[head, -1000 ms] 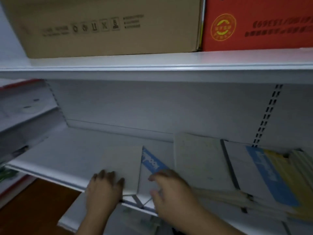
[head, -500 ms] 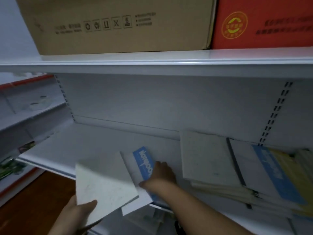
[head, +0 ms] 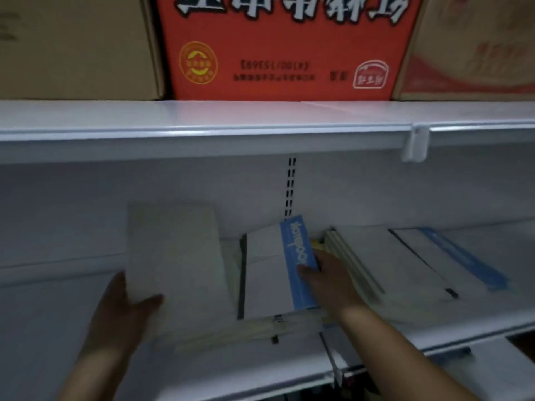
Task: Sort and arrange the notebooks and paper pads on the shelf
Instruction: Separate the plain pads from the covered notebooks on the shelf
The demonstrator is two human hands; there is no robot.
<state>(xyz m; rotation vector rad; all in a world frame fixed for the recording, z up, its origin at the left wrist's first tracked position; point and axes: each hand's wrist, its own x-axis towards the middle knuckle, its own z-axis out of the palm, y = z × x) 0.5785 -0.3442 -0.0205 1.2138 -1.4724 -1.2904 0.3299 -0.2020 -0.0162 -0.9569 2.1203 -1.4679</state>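
My left hand (head: 121, 311) grips a plain pale paper pad (head: 176, 261) by its lower left corner and holds it tilted up above the white shelf (head: 58, 319). My right hand (head: 327, 279) grips the blue-striped edge of a white notebook (head: 269, 273), which rests on a low stack of notebooks (head: 252, 331). To the right, more white notebooks (head: 385, 264) lie overlapped, one with a blue stripe (head: 463, 259). A bit of yellow cover (head: 315, 243) shows behind the held notebook.
An upper shelf board (head: 202, 131) hangs just above, carrying a red carton (head: 283, 47) between two brown cartons (head: 75, 47). A slotted upright (head: 290, 186) runs down the back wall. A clip (head: 414, 143) sticks out of the upper shelf edge at right.
The view has swung right. My left hand has lifted the pale pad higher and over the shelf. My right hand has carried the blue-striped notebook rightward onto the stack.
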